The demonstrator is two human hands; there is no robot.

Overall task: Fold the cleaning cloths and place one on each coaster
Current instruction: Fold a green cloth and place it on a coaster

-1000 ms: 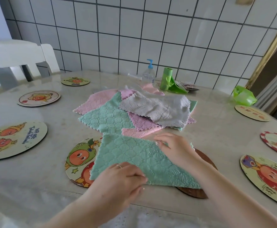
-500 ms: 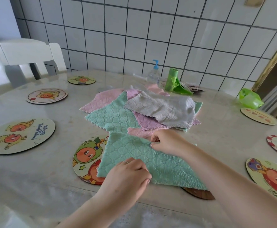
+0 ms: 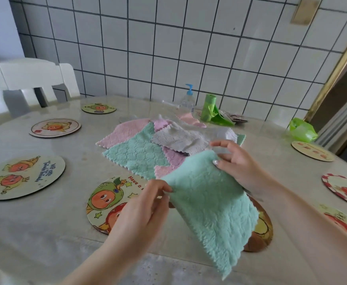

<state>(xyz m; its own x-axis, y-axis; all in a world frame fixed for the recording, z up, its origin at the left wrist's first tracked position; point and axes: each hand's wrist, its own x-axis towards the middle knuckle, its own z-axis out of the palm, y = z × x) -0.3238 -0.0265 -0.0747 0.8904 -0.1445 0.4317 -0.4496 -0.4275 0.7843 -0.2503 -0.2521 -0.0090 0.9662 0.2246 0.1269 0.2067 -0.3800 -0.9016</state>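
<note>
Here, at the far left of the pale marble table (image 3: 34, 233) lies a round cartoon-printed coaster (image 3: 22, 176). Next, the left hand (image 3: 141, 210) pinches the near-left corner of a fluffy mint-green square cleaning cloth (image 3: 211, 206), raised above another round fruit-character coaster (image 3: 106, 202). Behind sits a heap of pink, green, lilac and grey cloths (image 3: 160, 145). The right hand (image 3: 236, 161) pinches the cloth's far corner. A green plastic bag (image 3: 302, 131) sits far right.
</note>
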